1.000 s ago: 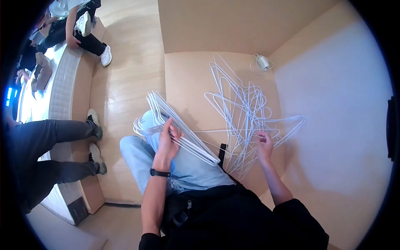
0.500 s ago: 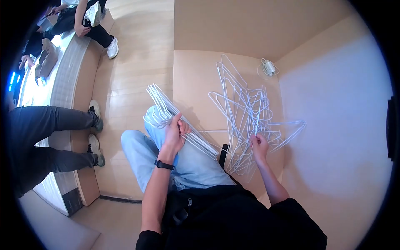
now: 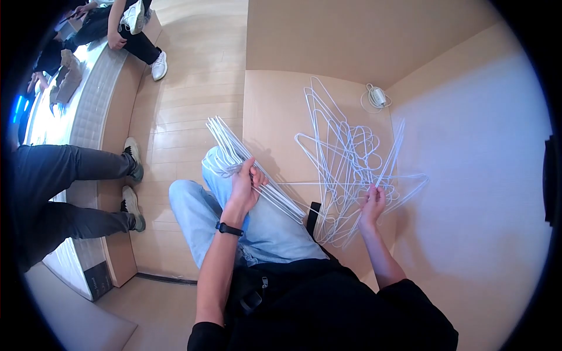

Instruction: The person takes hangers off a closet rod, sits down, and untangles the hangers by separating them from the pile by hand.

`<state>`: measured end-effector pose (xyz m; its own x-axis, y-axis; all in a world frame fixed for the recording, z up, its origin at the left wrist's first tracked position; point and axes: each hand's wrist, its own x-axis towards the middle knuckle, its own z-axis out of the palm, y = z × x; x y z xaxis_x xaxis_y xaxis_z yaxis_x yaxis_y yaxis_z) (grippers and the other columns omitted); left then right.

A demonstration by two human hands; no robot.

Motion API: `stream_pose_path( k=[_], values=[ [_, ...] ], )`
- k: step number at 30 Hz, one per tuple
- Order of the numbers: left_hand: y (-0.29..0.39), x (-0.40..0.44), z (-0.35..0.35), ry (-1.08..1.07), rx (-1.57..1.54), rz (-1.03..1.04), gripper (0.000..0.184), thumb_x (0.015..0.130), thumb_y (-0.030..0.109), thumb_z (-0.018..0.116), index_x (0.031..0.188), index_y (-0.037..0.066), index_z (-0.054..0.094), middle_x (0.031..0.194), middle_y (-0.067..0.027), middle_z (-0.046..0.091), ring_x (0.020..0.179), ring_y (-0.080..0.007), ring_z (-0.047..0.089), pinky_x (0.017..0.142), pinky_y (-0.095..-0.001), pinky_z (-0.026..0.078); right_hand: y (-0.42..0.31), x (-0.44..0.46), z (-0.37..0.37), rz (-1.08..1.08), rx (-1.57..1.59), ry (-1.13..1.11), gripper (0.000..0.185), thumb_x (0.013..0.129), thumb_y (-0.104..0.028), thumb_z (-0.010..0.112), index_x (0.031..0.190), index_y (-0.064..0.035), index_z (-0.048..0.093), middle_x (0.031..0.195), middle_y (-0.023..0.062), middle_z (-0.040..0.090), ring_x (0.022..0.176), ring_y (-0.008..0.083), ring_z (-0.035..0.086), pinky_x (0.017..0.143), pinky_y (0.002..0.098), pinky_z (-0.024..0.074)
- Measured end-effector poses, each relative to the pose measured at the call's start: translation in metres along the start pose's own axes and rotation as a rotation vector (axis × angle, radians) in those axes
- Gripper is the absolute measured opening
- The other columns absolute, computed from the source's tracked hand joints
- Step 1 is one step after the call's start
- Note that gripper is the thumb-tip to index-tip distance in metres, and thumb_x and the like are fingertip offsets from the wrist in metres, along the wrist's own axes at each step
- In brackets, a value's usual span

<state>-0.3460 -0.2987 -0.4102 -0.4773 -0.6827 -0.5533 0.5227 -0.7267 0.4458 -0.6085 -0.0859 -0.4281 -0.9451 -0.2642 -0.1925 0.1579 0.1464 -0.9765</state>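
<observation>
My left hand (image 3: 247,186) is wrapped round a bundle of white wire hangers (image 3: 225,143), which rests over my thigh with the hooks toward the left. To the right, a tangled heap of white wire hangers (image 3: 333,155) lies on the wooden surface. My right hand (image 3: 373,202) is closed at the heap's right side, its fingers pinching one white hanger (image 3: 393,153) that slants up and to the right. The lower part of that hanger overlaps the heap, and where it ends cannot be made out.
A white adapter with a coiled cable (image 3: 377,97) sits at the back corner of the wooden surface (image 3: 272,105). Wooden panels rise behind and to the right. At left, people stand and sit by a long bench (image 3: 120,88). A black strap (image 3: 313,219) lies beside my leg.
My right hand has pinched a hanger and moved slightly right, swinging it toward the right wall. The left-hand bundle has shifted little since half a second ago.
</observation>
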Motion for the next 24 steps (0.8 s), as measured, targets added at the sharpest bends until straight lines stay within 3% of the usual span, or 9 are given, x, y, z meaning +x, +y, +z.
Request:
stream_pose_path(
  k=[3, 7, 15, 19, 24],
  values=[
    [0.0, -0.001, 0.001, 0.002, 0.001, 0.005, 0.034, 0.092, 0.022, 0.051, 0.06, 0.012, 0.043, 0.045, -0.0005, 0.035, 0.042, -0.0126, 0.033, 0.05, -0.0289, 0.037, 0.004, 0.006, -0.001, -0.191, 0.087, 0.067, 0.013, 0.093, -0.021, 0.056, 0.094, -0.0081, 0.053, 0.074, -0.0045, 0.045, 0.059, 0.0021, 0.037, 0.044, 0.0167, 0.027],
    [0.0, -0.001, 0.0, -0.006, 0.012, 0.003, 0.034, 0.092, 0.022, 0.051, 0.06, 0.012, 0.043, 0.045, -0.0005, 0.035, 0.042, -0.0127, 0.033, 0.05, -0.029, 0.037, -0.025, 0.007, -0.012, -0.13, 0.068, 0.099, 0.009, 0.093, -0.016, 0.054, 0.096, -0.0084, 0.052, 0.071, -0.0044, 0.044, 0.062, 0.0034, 0.04, 0.051, 0.0161, 0.0313],
    [0.002, -0.002, 0.002, 0.008, 0.015, -0.008, 0.035, 0.093, 0.021, 0.05, 0.06, 0.012, 0.042, 0.044, -0.0006, 0.034, 0.042, -0.0131, 0.033, 0.05, -0.0289, 0.037, -0.045, 0.013, -0.042, -0.078, 0.061, 0.031, 0.011, 0.094, -0.02, 0.049, 0.099, -0.0105, 0.052, 0.064, -0.0042, 0.04, 0.048, 0.0026, 0.028, 0.039, 0.0197, 0.0169],
    [0.001, -0.001, 0.002, 0.001, 0.016, -0.002, 0.035, 0.093, 0.021, 0.05, 0.06, 0.013, 0.042, 0.044, -0.0007, 0.035, 0.042, -0.013, 0.033, 0.05, -0.0291, 0.037, -0.044, 0.01, -0.041, -0.082, 0.023, 0.014, 0.012, 0.094, -0.019, 0.048, 0.1, -0.0097, 0.053, 0.062, -0.004, 0.04, 0.048, 0.0027, 0.03, 0.04, 0.0186, 0.0175],
    [0.001, -0.001, 0.0, 0.004, 0.009, -0.007, 0.035, 0.093, 0.021, 0.049, 0.06, 0.013, 0.042, 0.044, -0.0005, 0.035, 0.042, -0.0126, 0.032, 0.05, -0.0284, 0.036, -0.035, 0.01, -0.04, -0.145, -0.001, 0.031, 0.013, 0.094, -0.018, 0.049, 0.094, -0.0062, 0.055, 0.061, -0.0018, 0.042, 0.048, 0.005, 0.035, 0.042, 0.0198, 0.0254]
  ],
)
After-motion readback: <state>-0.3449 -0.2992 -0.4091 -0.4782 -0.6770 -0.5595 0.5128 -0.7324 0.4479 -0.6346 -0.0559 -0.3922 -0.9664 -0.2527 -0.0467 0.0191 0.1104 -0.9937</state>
